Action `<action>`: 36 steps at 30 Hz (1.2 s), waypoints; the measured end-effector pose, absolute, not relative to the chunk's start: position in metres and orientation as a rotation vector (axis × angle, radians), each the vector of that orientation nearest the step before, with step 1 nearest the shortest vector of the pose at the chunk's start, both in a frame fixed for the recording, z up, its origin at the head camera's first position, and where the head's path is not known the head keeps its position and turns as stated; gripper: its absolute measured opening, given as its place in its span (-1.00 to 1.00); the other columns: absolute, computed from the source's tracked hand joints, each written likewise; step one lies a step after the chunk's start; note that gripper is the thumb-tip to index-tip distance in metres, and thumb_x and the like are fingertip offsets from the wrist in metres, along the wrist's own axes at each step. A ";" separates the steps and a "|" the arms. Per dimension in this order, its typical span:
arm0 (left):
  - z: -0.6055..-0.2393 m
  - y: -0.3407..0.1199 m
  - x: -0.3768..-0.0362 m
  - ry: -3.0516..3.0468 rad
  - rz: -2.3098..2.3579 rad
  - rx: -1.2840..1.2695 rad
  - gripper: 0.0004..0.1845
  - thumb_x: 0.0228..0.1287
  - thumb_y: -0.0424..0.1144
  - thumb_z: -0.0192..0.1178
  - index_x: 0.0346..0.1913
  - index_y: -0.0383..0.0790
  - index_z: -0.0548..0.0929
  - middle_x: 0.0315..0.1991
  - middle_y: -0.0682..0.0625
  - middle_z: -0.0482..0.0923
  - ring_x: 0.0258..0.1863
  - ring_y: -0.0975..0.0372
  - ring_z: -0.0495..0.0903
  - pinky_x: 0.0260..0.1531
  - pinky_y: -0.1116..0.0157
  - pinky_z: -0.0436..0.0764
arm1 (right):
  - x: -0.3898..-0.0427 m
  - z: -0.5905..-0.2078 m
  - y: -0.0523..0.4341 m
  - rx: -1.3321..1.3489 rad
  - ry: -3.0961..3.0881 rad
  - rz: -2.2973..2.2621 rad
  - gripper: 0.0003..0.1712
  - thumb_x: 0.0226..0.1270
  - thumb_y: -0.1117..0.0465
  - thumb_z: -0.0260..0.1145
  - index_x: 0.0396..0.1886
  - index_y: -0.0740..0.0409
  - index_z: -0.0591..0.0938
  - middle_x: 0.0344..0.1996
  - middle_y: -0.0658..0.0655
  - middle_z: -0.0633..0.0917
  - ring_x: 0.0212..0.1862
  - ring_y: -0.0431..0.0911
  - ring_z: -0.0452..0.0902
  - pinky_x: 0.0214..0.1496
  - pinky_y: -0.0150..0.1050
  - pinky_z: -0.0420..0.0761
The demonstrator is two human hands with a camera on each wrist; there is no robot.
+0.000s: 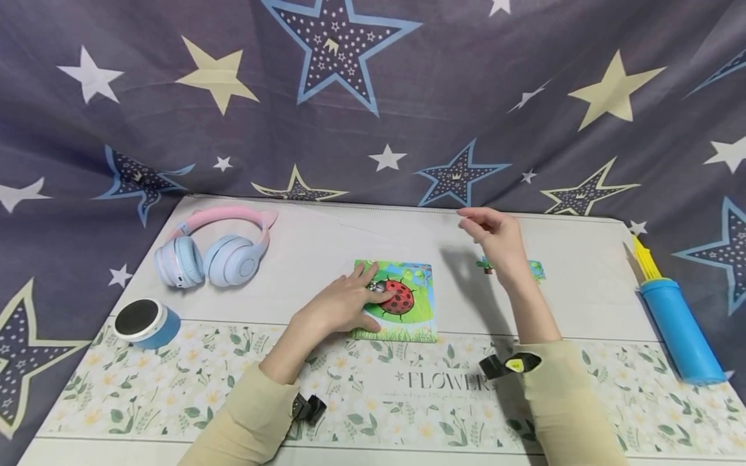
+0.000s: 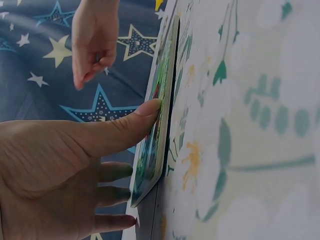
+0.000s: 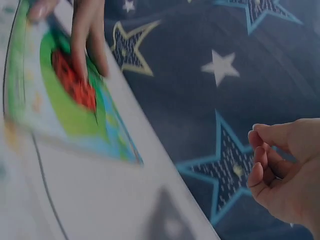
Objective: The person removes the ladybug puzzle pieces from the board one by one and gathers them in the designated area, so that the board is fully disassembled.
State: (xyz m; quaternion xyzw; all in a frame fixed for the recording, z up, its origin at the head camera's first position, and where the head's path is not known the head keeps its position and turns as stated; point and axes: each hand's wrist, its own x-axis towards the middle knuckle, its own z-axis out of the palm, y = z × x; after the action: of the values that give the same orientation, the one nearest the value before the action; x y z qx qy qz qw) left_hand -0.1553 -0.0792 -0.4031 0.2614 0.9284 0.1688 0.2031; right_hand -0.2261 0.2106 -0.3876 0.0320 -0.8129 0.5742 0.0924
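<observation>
A square ladybug puzzle board (image 1: 408, 304) lies flat in the middle of the table. My left hand (image 1: 364, 291) rests on its left part with straight fingers, the thumb (image 2: 135, 120) pressing the picture's face (image 2: 155, 145). My right hand (image 1: 474, 223) hovers above the table to the right of the board, fingers loosely curled (image 3: 262, 160), and nothing shows in it. Under it lie loose puzzle pieces, one (image 1: 483, 263) left of the wrist and one (image 1: 537, 270) right of it. The right wrist view shows the board (image 3: 70, 100) blurred.
Pink and blue cat-ear headphones (image 1: 215, 255) sit at the back left, with a round blue speaker (image 1: 146, 321) nearer the left front. A blue pump (image 1: 678, 327) with yellow sticks (image 1: 644, 255) lies at the right edge. Star-printed cloth (image 1: 373, 97) hangs behind the floral mat (image 1: 408, 388).
</observation>
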 end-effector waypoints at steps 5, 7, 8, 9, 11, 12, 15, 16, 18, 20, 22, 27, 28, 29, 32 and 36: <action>-0.401 -0.081 -0.156 2.590 0.474 0.708 -0.28 0.25 0.01 0.43 0.48 0.13 0.47 0.70 -0.23 -0.23 0.68 -0.19 -0.25 0.60 -0.23 0.08 | -0.225 -0.390 0.180 0.195 -2.427 1.731 -0.72 0.40 0.29 0.39 0.06 0.25 0.77 -0.40 -0.18 0.72 -0.39 -0.33 0.52 -0.34 -0.52 0.53; -0.400 -0.082 -0.156 2.588 0.449 0.689 -0.30 0.29 0.02 0.40 0.48 0.14 0.46 0.70 -0.23 -0.24 0.68 -0.19 -0.26 0.60 -0.24 0.06 | -0.223 -0.393 0.171 0.233 -2.473 1.711 -0.71 0.41 0.29 0.39 0.07 0.22 0.76 -0.36 -0.01 0.75 -0.38 -0.31 0.52 -0.32 -0.50 0.53; -0.399 -0.082 -0.156 2.588 0.433 0.678 -0.31 0.30 0.03 0.38 0.48 0.16 0.46 0.70 -0.23 -0.25 0.68 -0.20 -0.26 0.60 -0.25 0.04 | -0.222 -0.395 0.168 0.247 -2.506 1.696 -0.71 0.42 0.28 0.38 0.09 0.20 0.76 -0.33 0.07 0.76 -0.37 -0.30 0.52 -0.30 -0.49 0.53; -0.398 -0.083 -0.156 2.586 0.415 0.665 -0.32 0.33 0.04 0.37 0.49 0.17 0.45 0.70 -0.23 -0.25 0.68 -0.20 -0.25 0.61 -0.25 0.03 | -0.221 -0.397 0.164 0.262 -2.533 1.691 -0.70 0.43 0.27 0.37 0.10 0.18 0.75 -0.30 0.15 0.76 -0.36 -0.28 0.53 -0.28 -0.48 0.53; -0.396 -0.084 -0.157 2.575 0.387 0.645 -0.33 0.36 0.06 0.33 0.51 0.20 0.42 0.70 -0.24 -0.26 0.68 -0.21 -0.26 0.61 -0.26 0.00 | -0.218 -0.401 0.158 0.294 -2.593 1.674 -0.68 0.45 0.27 0.35 0.14 0.18 0.73 -0.23 0.28 0.76 -0.31 -0.25 0.56 -0.23 -0.46 0.54; -0.395 -0.084 -0.157 2.568 0.373 0.639 -0.33 0.38 0.06 0.32 0.52 0.21 0.40 0.70 -0.24 -0.27 0.68 -0.21 -0.26 0.61 -0.26 -0.01 | -0.217 -0.403 0.155 0.314 -2.624 1.659 -0.67 0.46 0.26 0.35 0.16 0.19 0.72 -0.20 0.31 0.76 -0.28 -0.22 0.58 -0.21 -0.44 0.55; -0.393 -0.086 -0.157 2.545 0.351 0.621 -0.31 0.40 0.07 0.30 0.54 0.23 0.35 0.69 -0.27 -0.30 0.68 -0.22 -0.25 0.62 -0.26 -0.04 | -0.215 -0.409 0.146 0.385 -2.701 1.637 -0.63 0.46 0.28 0.34 0.21 0.22 0.69 -0.16 0.32 0.77 -0.20 -0.10 0.65 -0.14 -0.38 0.60; -0.392 -0.086 -0.157 2.539 0.344 0.616 -0.30 0.40 0.07 0.29 0.55 0.24 0.33 0.69 -0.29 -0.31 0.67 -0.22 -0.25 0.62 -0.26 -0.04 | -0.215 -0.411 0.143 0.413 -2.726 1.622 -0.62 0.46 0.29 0.34 0.23 0.23 0.68 -0.16 0.31 0.78 -0.19 -0.06 0.67 -0.13 -0.35 0.61; -0.391 -0.088 -0.156 2.534 0.324 0.611 -0.29 0.40 0.07 0.29 0.56 0.25 0.31 0.68 -0.32 -0.31 0.67 -0.23 -0.25 0.62 -0.26 -0.04 | -0.214 -0.414 0.137 0.463 -2.771 1.596 -0.60 0.45 0.29 0.35 0.25 0.22 0.66 -0.15 0.30 0.79 -0.16 0.03 0.70 -0.12 -0.29 0.64; -0.390 -0.089 -0.156 2.535 0.305 0.602 -0.28 0.40 0.08 0.28 0.57 0.26 0.30 0.67 -0.34 -0.30 0.67 -0.25 -0.24 0.62 -0.26 -0.03 | -0.213 -0.418 0.132 0.497 -2.819 1.559 -0.56 0.44 0.30 0.36 0.29 0.21 0.64 -0.15 0.27 0.80 -0.14 0.06 0.72 -0.10 -0.24 0.66; -0.390 -0.089 -0.156 2.538 0.293 0.590 -0.28 0.40 0.10 0.28 0.57 0.27 0.30 0.67 -0.35 -0.29 0.67 -0.26 -0.23 0.61 -0.26 -0.02 | -0.212 -0.420 0.129 0.516 -2.867 1.519 -0.52 0.43 0.29 0.36 0.33 0.18 0.61 -0.15 0.24 0.80 -0.12 0.05 0.72 -0.07 -0.19 0.68; -0.391 -0.089 -0.156 2.543 0.283 0.569 -0.30 0.41 0.11 0.26 0.56 0.29 0.31 0.68 -0.34 -0.28 0.67 -0.26 -0.22 0.61 -0.27 0.01 | -0.208 -0.422 0.122 0.543 -2.939 1.464 -0.44 0.41 0.28 0.39 0.38 0.14 0.56 -0.13 0.21 0.81 -0.09 0.03 0.74 0.04 -0.08 0.71; -0.391 -0.089 -0.156 2.544 0.283 0.569 -0.30 0.41 0.10 0.26 0.56 0.28 0.31 0.68 -0.34 -0.28 0.67 -0.26 -0.21 0.60 -0.27 0.01 | -0.207 -0.423 0.120 0.551 -2.948 1.456 -0.43 0.40 0.28 0.39 0.39 0.14 0.56 -0.13 0.20 0.82 -0.08 0.03 0.74 0.06 -0.06 0.71; -0.391 -0.090 -0.156 2.544 0.281 0.569 -0.31 0.41 0.10 0.26 0.56 0.28 0.32 0.68 -0.34 -0.27 0.67 -0.26 -0.20 0.60 -0.27 0.02 | -0.206 -0.423 0.118 0.560 -2.960 1.448 -0.43 0.39 0.27 0.40 0.39 0.13 0.56 -0.13 0.19 0.82 -0.08 0.02 0.75 0.07 -0.05 0.72; -0.391 -0.090 -0.156 2.546 0.269 0.576 -0.31 0.40 0.09 0.28 0.55 0.26 0.35 0.68 -0.33 -0.26 0.67 -0.25 -0.18 0.59 -0.28 0.04 | -0.203 -0.424 0.113 0.585 -2.993 1.404 -0.42 0.37 0.25 0.43 0.38 0.11 0.58 -0.14 0.15 0.83 -0.07 0.01 0.77 0.11 -0.01 0.72; -0.391 -0.090 -0.155 2.546 0.253 0.580 -0.32 0.40 0.10 0.28 0.54 0.25 0.36 0.68 -0.32 -0.26 0.67 -0.24 -0.17 0.59 -0.28 0.05 | -0.200 -0.424 0.108 0.595 -3.023 1.316 -0.43 0.34 0.24 0.46 0.34 0.08 0.61 -0.18 0.09 0.85 -0.10 -0.05 0.78 0.13 -0.02 0.72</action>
State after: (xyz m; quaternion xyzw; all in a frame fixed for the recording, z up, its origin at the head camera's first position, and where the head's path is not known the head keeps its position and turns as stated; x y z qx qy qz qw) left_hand -0.1552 -0.0905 -0.3907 0.2136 0.9381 0.0931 0.2561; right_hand -0.1996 0.1076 -0.4243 0.1766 -0.8974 0.3907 -0.1039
